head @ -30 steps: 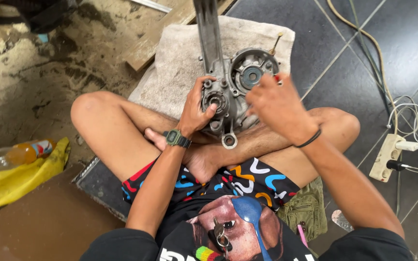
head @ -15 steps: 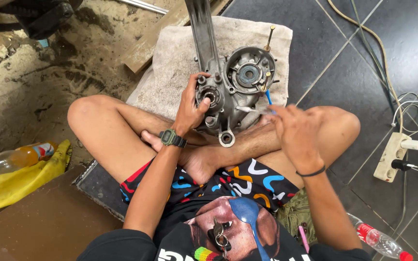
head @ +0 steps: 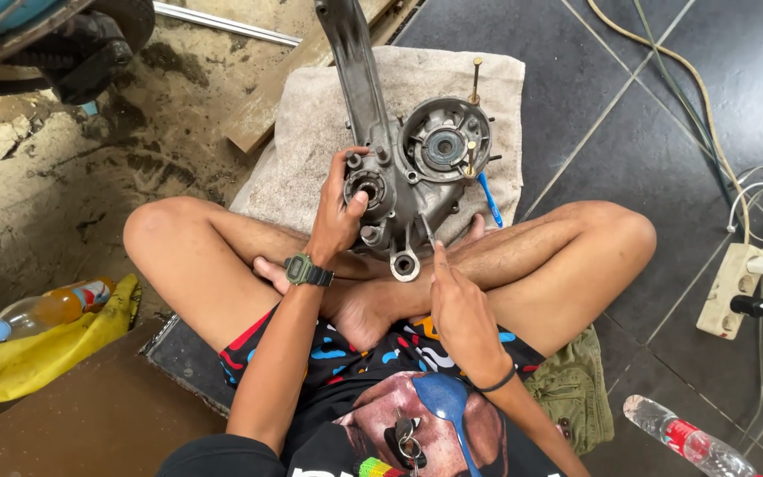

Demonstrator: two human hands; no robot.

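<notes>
One engine casing point(head: 417, 177) stands in front of my crossed legs, grey metal, resting on one folded towel point(head: 311, 132) on the floor. Its long arm points away from me, and two brass-coloured studs point(head: 474, 84) rise from the round housing on its right side.

My left hand point(head: 342, 216) is wrapped around the casing's left edge — thumb pressed at the rim of the small round bearing seat, fingers curled over the top, so the hand is closed on the metal. My right hand point(head: 457, 305) sits low near my ankle, fingers drawn together around one thin metal tool point(head: 427, 231) whose tip reaches up to the casing's lower edge, just above the ring-shaped lug. One blue pen-like stick point(head: 489, 199) lies on the towel just beside the housing.

I count two plastic bottles: one with orange liquid point(head: 50, 307) lying on the yellow bag point(head: 37, 358) to my left, roughly half full, and one clear bottle point(head: 682, 442) lying on the dark tiles to my right — I cannot tell what is in it. One white power strip point(head: 730, 291) lies on the tiles, with two plugs in it.
</notes>
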